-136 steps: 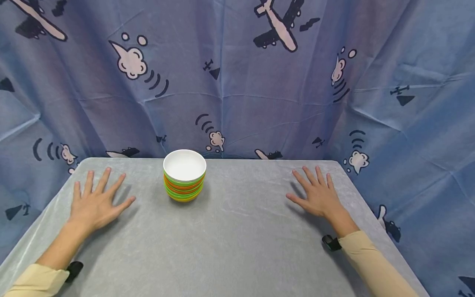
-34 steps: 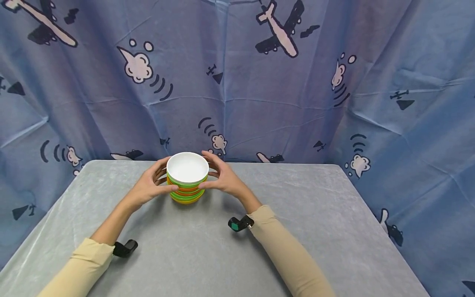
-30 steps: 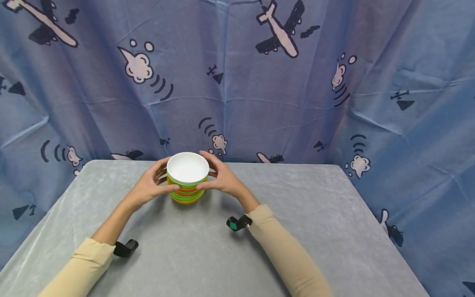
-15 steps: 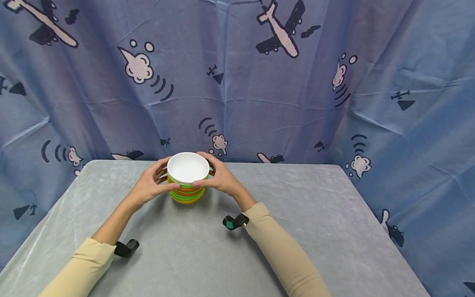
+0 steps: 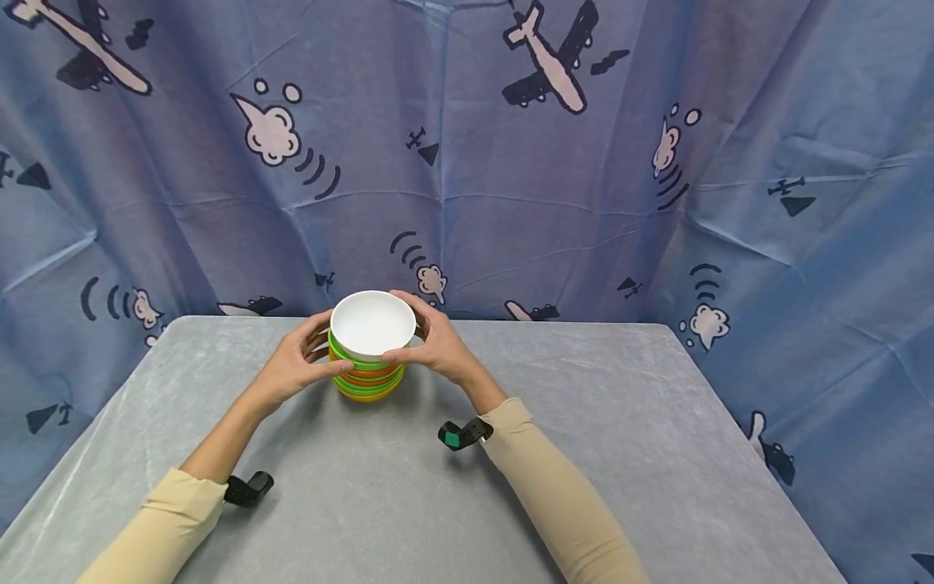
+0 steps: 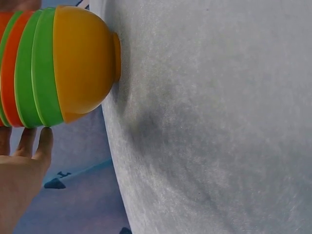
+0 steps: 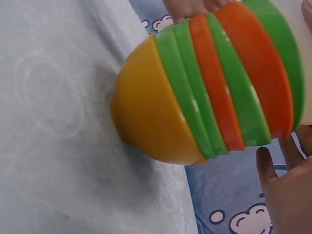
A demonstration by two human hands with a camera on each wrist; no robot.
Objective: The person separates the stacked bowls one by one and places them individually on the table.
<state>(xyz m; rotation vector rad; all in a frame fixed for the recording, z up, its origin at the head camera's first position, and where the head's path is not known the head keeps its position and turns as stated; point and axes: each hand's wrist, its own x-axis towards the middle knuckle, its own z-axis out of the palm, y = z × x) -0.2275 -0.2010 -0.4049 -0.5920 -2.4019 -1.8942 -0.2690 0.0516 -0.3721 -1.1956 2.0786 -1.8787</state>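
A stack of nested bowls (image 5: 368,388) stands on the grey table; green and orange bowls sit above a yellow one (image 6: 83,61) at the bottom. My left hand (image 5: 288,369) holds the stack from the left, thumb across the front and fingers behind. With my right hand (image 5: 441,349), I grip the white bowl (image 5: 373,324) on top, thumb at its near side and fingers round its far right. The white bowl sits slightly raised and shifted right over the green rim below. In the right wrist view the upper bowls lean apart, with uneven gaps between their rims.
The grey table (image 5: 620,454) stretches to both sides and in front of the stack. Its back edge runs just behind the bowls, before a blue curtain (image 5: 467,146) printed with planes. Black wrist devices (image 5: 248,489) sit on both forearms.
Both hands, earlier spread flat on either side, have come to the stack. My right thumb slid left along the front, and in the last half second the white bowl rose slightly.
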